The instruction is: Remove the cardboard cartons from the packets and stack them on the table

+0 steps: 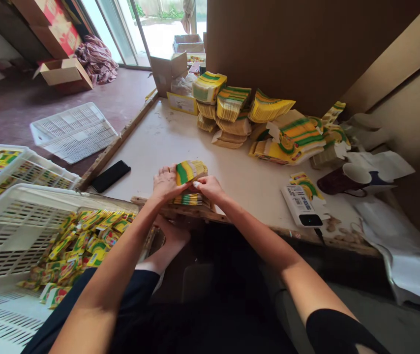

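Note:
Near the front edge of the table, a bundle of flat yellow-and-green cartons (188, 172) lies between my hands. My left hand (165, 186) is closed round its left side, with the thumb along the near edge. The fingers of my right hand (210, 189) are pinched together at the bundle's near right corner; a small pale spot shows at the fingertips. Right below sits another stack of the same cartons (191, 199), seen by its striped edges. What exactly lies between my right fingertips is partly hidden.
More carton stacks (234, 104) stand at the back of the white table (151, 142). A black phone (111, 176) lies left, a white device (301, 205) and a dark mug (337, 180) right. A white crate (7, 236) holding filled yellow packs (84, 241) stands at lower left.

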{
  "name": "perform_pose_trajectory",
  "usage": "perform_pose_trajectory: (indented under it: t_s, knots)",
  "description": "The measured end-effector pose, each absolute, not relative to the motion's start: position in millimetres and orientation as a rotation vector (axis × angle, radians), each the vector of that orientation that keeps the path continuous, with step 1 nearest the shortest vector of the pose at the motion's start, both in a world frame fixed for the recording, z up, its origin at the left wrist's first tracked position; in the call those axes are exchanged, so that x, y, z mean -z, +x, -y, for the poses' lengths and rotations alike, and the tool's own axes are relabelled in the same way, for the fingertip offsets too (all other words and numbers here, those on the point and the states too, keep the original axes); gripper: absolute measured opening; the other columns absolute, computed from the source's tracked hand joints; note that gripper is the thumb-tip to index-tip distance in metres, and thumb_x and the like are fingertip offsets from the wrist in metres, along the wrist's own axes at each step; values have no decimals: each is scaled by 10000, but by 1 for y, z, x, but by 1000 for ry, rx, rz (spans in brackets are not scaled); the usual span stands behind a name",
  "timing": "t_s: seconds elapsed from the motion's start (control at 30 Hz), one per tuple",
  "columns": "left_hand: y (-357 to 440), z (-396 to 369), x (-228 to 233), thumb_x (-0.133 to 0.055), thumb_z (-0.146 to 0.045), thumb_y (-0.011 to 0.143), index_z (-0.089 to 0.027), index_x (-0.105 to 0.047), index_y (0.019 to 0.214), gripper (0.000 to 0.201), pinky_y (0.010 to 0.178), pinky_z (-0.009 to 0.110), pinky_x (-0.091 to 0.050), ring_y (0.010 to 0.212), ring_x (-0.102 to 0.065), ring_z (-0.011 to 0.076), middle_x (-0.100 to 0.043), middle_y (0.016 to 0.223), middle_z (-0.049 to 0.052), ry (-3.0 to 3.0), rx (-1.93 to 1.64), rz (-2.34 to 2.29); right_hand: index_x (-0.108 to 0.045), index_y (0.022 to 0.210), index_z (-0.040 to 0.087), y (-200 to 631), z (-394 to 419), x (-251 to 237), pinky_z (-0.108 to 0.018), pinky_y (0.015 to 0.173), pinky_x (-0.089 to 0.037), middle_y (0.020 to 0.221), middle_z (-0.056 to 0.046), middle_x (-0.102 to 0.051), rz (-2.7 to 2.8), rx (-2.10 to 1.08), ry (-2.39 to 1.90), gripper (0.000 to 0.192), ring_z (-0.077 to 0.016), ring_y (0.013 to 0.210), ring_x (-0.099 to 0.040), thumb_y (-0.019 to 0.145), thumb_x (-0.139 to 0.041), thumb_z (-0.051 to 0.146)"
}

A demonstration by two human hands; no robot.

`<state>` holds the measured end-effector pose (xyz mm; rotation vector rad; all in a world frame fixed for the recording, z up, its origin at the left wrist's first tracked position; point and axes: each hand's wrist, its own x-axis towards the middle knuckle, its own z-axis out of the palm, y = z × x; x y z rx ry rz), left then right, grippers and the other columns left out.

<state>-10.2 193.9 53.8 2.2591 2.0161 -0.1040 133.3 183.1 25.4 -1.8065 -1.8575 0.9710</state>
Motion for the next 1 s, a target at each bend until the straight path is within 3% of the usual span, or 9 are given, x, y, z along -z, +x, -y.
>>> perform_pose_trajectory:
  t_s: [0.27,0.43,0.67,0.87,1.0]
  knots:
    - [-9,-193,-57,-437,-604,825,-111,-361,1376,743,919,422,-416,1188,-489,360,-529,1263,211,2225,110,-2043,-645,632,163,141,-186,-27,-205,511,-334,564,24,-583,1827,-983,-1801,244,-102,542,-496,801,-568,322]
    - [-9,-193,-58,-493,-649,773,-119,-353,1387,824,941,412,-411,1202,-479,359,-517,1290,208,2202,81,-2052,-670,845,181,150,-188,-35,-229,605,-383,801,-32,-699,1844,-825,-1889,141,-155,698,-594,745,-621,268]
    - [-8,-194,-59,-400,-568,846,-121,-357,1406,717,980,417,-389,1238,-464,343,-518,1316,199,2123,33,-2042,-680,869,188,149,-187,-39,-249,667,-396,832,-58,-719,1953,-722,-1854,218,-185,754,-617,750,-510,121]
    - [-7,-196,-61,-399,-566,848,-148,-352,1417,708,995,432,-379,1274,-437,350,-496,1360,187,2043,36,-2050,-669,845,160,162,-185,-42,-244,663,-377,787,-39,-680,2099,-770,-1727,234,-158,718,-565,741,-468,101]
    - [-7,-197,-59,-402,-591,838,-153,-359,1414,724,987,422,-384,1264,-448,343,-512,1344,181,2053,21,-2058,-661,752,158,176,-181,-47,-203,590,-367,671,28,-616,2243,-971,-1581,184,-106,615,-506,686,-504,86]
